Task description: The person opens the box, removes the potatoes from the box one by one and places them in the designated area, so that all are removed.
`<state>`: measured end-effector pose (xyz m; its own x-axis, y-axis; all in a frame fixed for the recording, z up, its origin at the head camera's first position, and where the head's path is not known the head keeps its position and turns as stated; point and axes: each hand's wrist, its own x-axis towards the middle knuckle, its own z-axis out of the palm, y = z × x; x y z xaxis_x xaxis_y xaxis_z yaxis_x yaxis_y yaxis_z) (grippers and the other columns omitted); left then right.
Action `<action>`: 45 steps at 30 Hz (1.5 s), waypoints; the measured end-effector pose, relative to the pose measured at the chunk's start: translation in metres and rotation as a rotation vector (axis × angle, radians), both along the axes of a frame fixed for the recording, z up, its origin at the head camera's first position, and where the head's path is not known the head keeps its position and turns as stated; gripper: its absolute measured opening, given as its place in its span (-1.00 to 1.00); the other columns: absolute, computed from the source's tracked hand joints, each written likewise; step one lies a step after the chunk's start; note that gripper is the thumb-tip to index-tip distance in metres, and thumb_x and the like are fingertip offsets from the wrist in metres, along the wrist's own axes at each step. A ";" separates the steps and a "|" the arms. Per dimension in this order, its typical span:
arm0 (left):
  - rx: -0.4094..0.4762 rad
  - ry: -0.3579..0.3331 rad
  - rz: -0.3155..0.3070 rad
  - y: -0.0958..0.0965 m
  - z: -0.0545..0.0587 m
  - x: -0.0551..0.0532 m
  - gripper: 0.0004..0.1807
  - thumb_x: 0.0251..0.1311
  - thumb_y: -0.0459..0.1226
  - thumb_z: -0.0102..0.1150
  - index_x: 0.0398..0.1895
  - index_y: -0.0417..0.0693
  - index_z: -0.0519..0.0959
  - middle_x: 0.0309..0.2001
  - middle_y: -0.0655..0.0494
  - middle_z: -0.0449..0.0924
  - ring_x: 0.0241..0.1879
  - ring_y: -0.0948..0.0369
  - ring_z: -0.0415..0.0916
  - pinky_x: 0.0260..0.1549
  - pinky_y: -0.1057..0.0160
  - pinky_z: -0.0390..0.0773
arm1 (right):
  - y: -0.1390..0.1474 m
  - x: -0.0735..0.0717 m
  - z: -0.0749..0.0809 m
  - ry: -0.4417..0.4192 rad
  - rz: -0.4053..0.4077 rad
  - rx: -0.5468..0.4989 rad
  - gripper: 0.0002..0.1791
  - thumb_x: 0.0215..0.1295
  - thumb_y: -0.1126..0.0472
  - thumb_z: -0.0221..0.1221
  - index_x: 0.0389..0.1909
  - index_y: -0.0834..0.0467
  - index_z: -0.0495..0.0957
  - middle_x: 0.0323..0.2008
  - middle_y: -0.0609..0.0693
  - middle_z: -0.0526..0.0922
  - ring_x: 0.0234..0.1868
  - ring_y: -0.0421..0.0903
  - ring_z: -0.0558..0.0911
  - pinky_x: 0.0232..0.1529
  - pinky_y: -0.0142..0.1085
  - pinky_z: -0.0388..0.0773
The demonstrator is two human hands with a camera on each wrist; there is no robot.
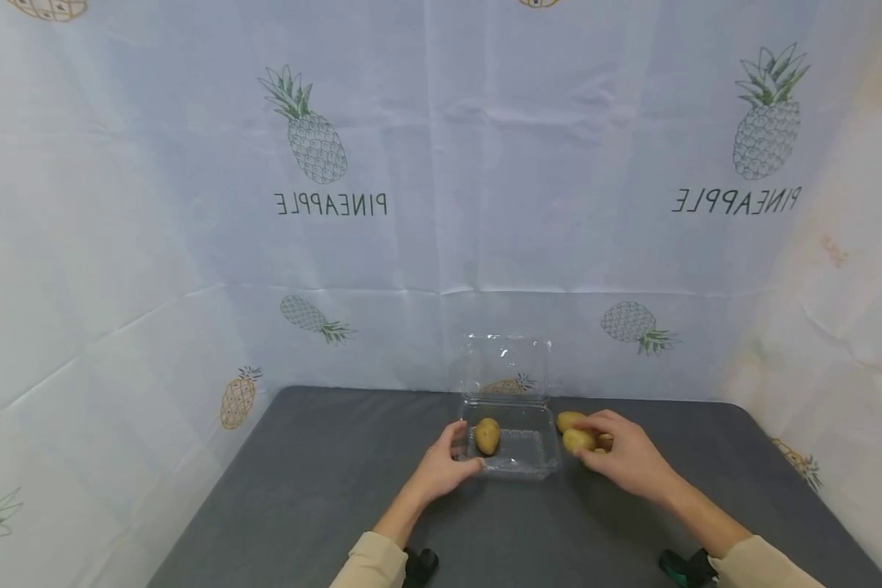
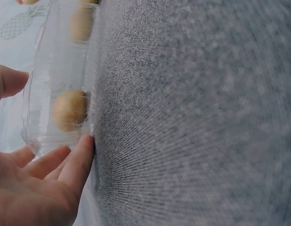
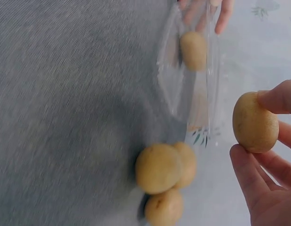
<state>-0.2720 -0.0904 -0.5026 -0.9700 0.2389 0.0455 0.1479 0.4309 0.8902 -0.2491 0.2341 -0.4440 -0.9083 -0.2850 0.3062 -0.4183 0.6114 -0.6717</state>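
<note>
A clear plastic clamshell container (image 1: 520, 467) stands on the table, its lid (image 1: 507, 359) raised at the back. One potato (image 1: 487, 437) lies in the left part of its tray. My left hand (image 1: 444, 467) holds the container's left end, thumb at the near side and fingers round the end wall; in the left wrist view the fingertips (image 2: 84, 146) are low by the base. Just right of the container, my right hand (image 1: 628, 456) pinches another potato (image 3: 255, 123) between thumb and fingers, above the table. Three more potatoes (image 3: 158, 168) sit clustered below it, partly hidden in the head view.
The dark grey table (image 1: 338, 465) reaches back to a white cloth (image 1: 441, 204) printed with pineapples, which hangs behind and on both sides. Dark wrist gear (image 1: 420, 565) shows by both sleeves at the near edge.
</note>
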 end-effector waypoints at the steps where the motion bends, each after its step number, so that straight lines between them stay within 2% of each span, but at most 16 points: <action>1: 0.000 -0.001 -0.001 0.000 0.000 0.000 -0.12 0.17 -0.12 0.36 0.53 -0.14 0.22 0.42 -0.25 0.32 0.28 -0.20 0.45 0.07 -0.20 0.56 | 0.003 0.001 0.000 0.007 -0.007 0.005 -0.58 0.23 0.26 0.41 0.11 0.25 0.64 -0.01 0.02 0.59 -0.07 -0.02 0.63 -0.11 -0.26 0.68; 6: 0.000 -0.006 -0.002 -0.001 -0.001 -0.001 -0.13 0.17 -0.11 0.36 0.53 -0.12 0.22 0.42 -0.24 0.32 0.28 -0.20 0.44 0.07 -0.21 0.56 | 0.020 0.002 -0.001 0.033 -0.038 0.018 -0.58 0.26 0.25 0.40 0.13 0.24 0.63 0.00 0.02 0.60 -0.08 -0.09 0.62 -0.14 -0.36 0.66; 17: -0.003 -0.006 0.000 -0.001 -0.001 -0.002 -0.13 0.17 -0.12 0.37 0.52 -0.13 0.23 0.42 -0.24 0.33 0.28 -0.21 0.44 0.08 -0.21 0.55 | 0.049 0.003 -0.013 -0.010 -0.136 0.010 -0.50 0.34 0.08 0.36 0.19 0.25 0.58 0.07 0.16 0.61 -0.05 0.04 0.67 -0.15 -0.37 0.65; 26: -0.016 -0.007 0.011 0.001 0.000 0.000 -0.13 0.16 -0.10 0.37 0.52 -0.11 0.24 0.41 -0.24 0.33 0.27 -0.21 0.45 0.09 -0.21 0.55 | 0.064 -0.003 -0.030 -0.114 -0.209 0.081 -0.46 0.32 0.02 0.37 0.18 0.27 0.58 0.06 0.24 0.62 -0.04 0.13 0.66 -0.18 -0.10 0.64; 37: -0.006 0.004 0.008 0.000 0.000 0.000 -0.13 0.16 -0.11 0.36 0.52 -0.12 0.24 0.41 -0.25 0.33 0.27 -0.21 0.45 0.08 -0.22 0.55 | 0.071 -0.015 -0.050 -0.208 -0.230 0.116 -0.44 0.30 0.01 0.36 0.17 0.30 0.57 -0.02 0.14 0.67 -0.10 0.04 0.63 -0.18 -0.06 0.58; 45: -0.007 0.003 0.012 0.001 -0.002 -0.001 -0.13 0.16 -0.12 0.37 0.52 -0.12 0.24 0.42 -0.25 0.33 0.28 -0.22 0.44 0.08 -0.24 0.54 | 0.073 -0.017 -0.053 -0.193 -0.197 0.121 -0.43 0.29 0.01 0.37 0.15 0.32 0.57 -0.01 0.19 0.66 -0.08 0.08 0.65 -0.16 -0.04 0.60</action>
<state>-0.2728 -0.0896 -0.5047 -0.9726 0.2277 0.0468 0.1454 0.4391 0.8866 -0.2657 0.3069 -0.4972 -0.9878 -0.1214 0.0971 -0.1553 0.7484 -0.6448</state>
